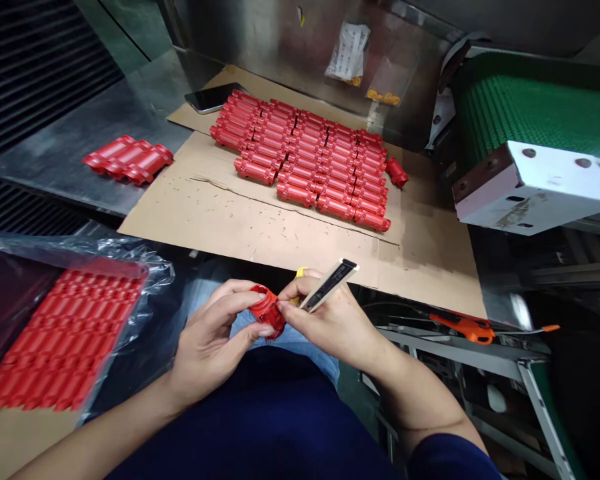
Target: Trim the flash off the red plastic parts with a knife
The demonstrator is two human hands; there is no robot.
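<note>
My left hand [213, 337] is closed around a red plastic tube fitting [267, 308], thumb below and fingers above, its round open end tilted up. In my right hand [333, 327] is a slim beige and black utility knife [330, 283], held like a pen with its back end pointing up and right. The knife's tip is at the right side of the fitting, hidden by my fingers. A yellow band shows on one right finger. Both hands are above my lap, in front of the cardboard sheet [220, 213].
Rows of red fittings [305, 157] lie on the cardboard, a phone [215, 98] behind them. Several more fittings [129, 159] sit left; a plastic-lined box [155, 260] holds others. A green conveyor belt [535, 107] with a white metal end stands right, orange-handled tool [465, 327] below.
</note>
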